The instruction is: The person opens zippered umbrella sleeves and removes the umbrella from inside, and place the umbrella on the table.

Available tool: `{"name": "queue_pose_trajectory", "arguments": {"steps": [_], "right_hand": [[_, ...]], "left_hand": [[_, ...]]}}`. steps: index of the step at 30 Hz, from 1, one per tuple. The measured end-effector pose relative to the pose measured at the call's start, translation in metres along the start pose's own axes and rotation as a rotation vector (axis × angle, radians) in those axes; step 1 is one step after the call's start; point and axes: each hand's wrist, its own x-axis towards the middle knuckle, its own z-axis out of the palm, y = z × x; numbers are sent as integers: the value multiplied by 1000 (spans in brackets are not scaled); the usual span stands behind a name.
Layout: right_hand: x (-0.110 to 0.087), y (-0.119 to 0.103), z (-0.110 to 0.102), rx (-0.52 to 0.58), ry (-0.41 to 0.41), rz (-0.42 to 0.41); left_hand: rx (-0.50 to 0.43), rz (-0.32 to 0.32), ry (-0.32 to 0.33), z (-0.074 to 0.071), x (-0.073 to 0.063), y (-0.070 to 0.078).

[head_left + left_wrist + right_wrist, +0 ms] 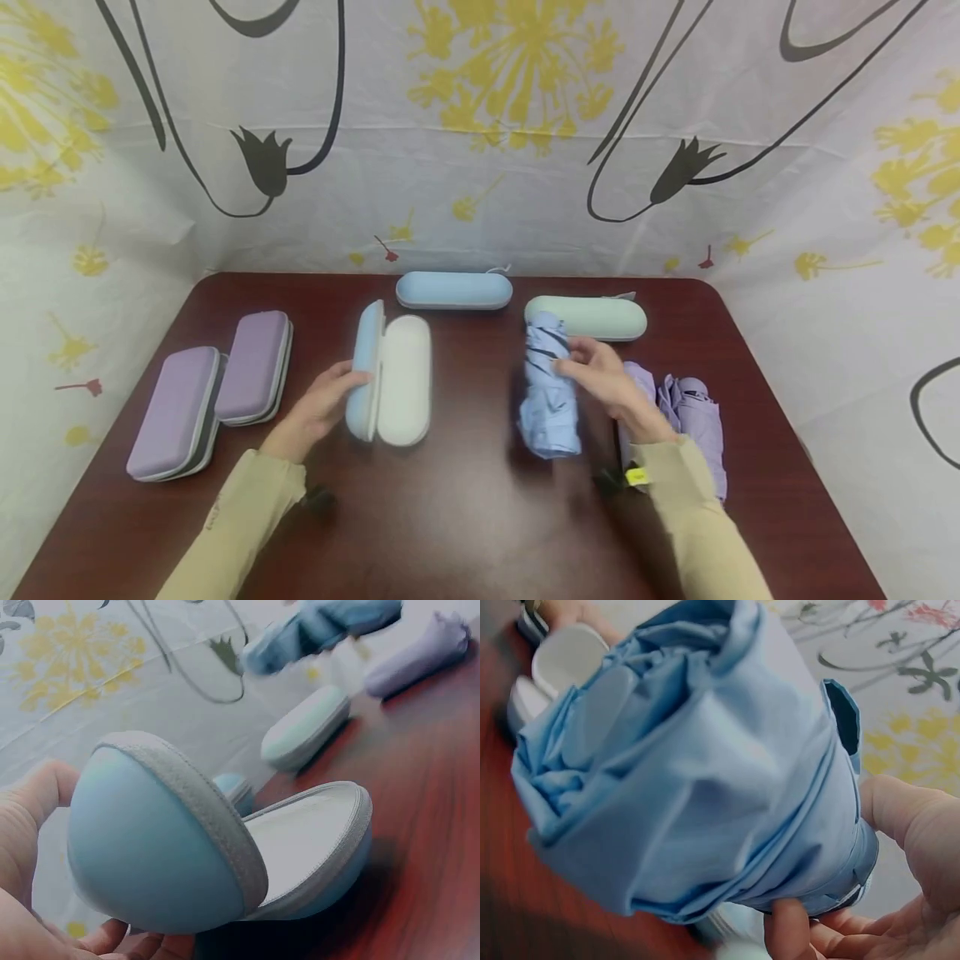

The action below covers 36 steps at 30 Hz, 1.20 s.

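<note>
My left hand (324,402) holds the lid side of a light blue hard case (363,375), thumb on one side and fingers underneath in the left wrist view. The case lies unzipped and spread apart, its white inside (406,379) facing up. In my right hand (603,379) is a folded light blue umbrella (551,400), gripped between thumb and fingers and raised over the table, right of the case. Its bunched fabric end (697,765) fills much of the right wrist view. Part of the umbrella overlaps a mint green case (600,318) in the head view.
A closed blue case (454,291) lies at the table's back edge. On the left are two purple cases (253,367), one partly against the other. Folded lilac umbrellas (697,425) lie at the right, partly behind my right forearm. A patterned curtain (480,167) surrounds the table.
</note>
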Motion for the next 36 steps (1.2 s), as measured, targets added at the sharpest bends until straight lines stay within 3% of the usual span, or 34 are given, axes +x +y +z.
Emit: {"name": "queue_pose_trajectory", "arguments": {"steps": [5, 9, 18, 23, 29, 36], "right_hand": [[-25, 3, -52, -80, 32, 39], [-46, 14, -91, -203, 78, 86], [-91, 41, -167, -322, 141, 181], [-107, 58, -203, -364, 113, 260], [-119, 78, -228, -335, 31, 383], [-113, 95, -241, -332, 23, 461]], "left_hand": [[99, -39, 68, -19, -4, 14], [287, -51, 147, -29, -7, 22], [678, 114, 270, -33, -4, 33], [876, 174, 307, -34, 1, 41], [969, 207, 340, -37, 7, 39], [1017, 231, 379, -40, 9, 34]]}}
